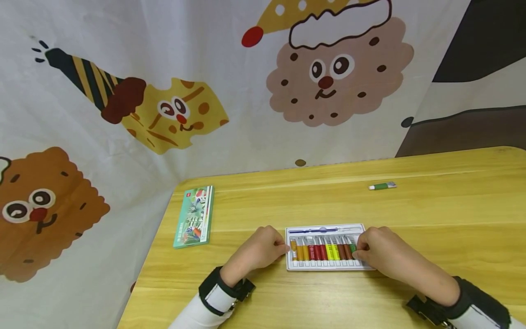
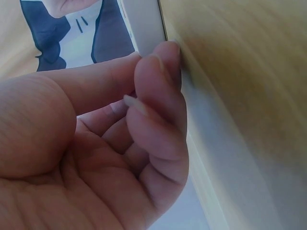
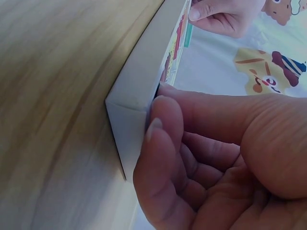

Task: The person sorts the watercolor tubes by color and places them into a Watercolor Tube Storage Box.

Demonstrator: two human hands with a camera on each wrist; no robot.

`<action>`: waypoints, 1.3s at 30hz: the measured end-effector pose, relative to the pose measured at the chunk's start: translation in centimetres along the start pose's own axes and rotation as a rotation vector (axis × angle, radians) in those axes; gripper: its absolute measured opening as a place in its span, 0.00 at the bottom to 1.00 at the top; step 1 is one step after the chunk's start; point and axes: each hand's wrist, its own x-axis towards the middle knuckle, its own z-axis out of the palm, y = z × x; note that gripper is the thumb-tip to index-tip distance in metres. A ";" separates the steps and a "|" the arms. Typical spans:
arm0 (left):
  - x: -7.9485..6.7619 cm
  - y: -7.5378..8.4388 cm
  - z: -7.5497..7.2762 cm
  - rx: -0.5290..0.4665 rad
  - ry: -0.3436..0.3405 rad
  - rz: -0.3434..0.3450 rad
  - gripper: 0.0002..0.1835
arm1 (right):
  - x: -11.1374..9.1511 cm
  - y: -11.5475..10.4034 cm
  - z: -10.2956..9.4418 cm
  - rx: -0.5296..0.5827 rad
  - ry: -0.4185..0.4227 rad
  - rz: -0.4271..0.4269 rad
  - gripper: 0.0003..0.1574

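A white plastic paint tray (image 1: pixel 328 268) lies on the table in front of me, holding a row of paint tubes (image 1: pixel 322 252) from ochre through red, yellow and brown to green. Along its far side lies a thin blue paintbrush (image 1: pixel 314 231). My left hand (image 1: pixel 263 246) pinches the tray's left edge between thumb and fingers. At the opposite end, my right hand (image 1: pixel 386 253) grips the right edge, its thumb over the rim by the green tube and its fingers against the outer wall (image 3: pixel 125 139). The tray's right corners are partly hidden behind that hand.
A teal illustrated box (image 1: pixel 193 217) lies at the table's left side. One loose green paint tube (image 1: pixel 382 186) rests toward the back right. Behind the wooden table (image 1: pixel 263 201) hangs a white cloth (image 1: pixel 238 146) with cartoon figures. Both wrists wear black straps with cameras.
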 end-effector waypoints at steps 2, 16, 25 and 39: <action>0.0 0.0 0.0 0.001 0.002 0.004 0.22 | 0.0 0.0 0.0 -0.003 0.003 -0.005 0.11; -0.1 -0.3 0.1 0.002 0.007 0.002 0.22 | 0.1 -0.2 0.1 0.010 -0.004 0.015 0.12; 0.0 0.0 0.0 -0.017 -0.001 -0.001 0.21 | 0.0 -0.3 -0.8 0.013 -0.008 -0.007 0.09; 0.0 0.1 0.0 -0.018 0.005 -0.003 0.21 | 5.2 5.9 -7.8 -0.395 0.255 -0.201 0.14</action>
